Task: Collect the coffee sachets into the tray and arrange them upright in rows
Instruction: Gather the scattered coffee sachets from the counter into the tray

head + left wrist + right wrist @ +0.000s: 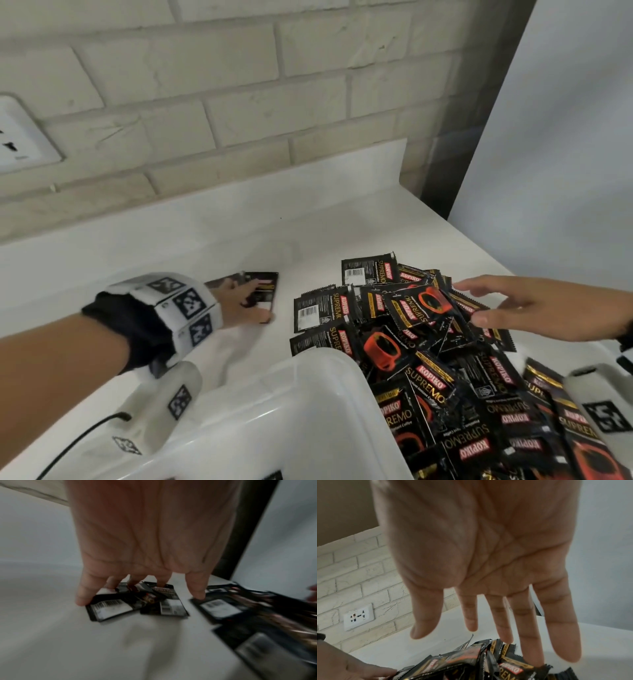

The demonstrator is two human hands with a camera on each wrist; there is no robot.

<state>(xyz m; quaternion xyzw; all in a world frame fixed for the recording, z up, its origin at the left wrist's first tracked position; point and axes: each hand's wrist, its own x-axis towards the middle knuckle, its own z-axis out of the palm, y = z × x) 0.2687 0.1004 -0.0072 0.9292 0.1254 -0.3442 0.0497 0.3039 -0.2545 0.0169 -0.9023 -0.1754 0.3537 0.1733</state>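
White counter (205, 226): you're gathering. Your left hand (245, 301) presses stray sachets (262, 289) left of the sachet pile (411, 325); your right hand (534, 308) hovers open, empty. Sweep them trayward (308, 394).

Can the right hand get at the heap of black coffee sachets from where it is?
Probably yes: the right hand hovers open over the heap of black coffee sachets, nothing between them.

Probably a kitchen: white counter (219, 226), brick wall (205, 85), socket (20, 137).
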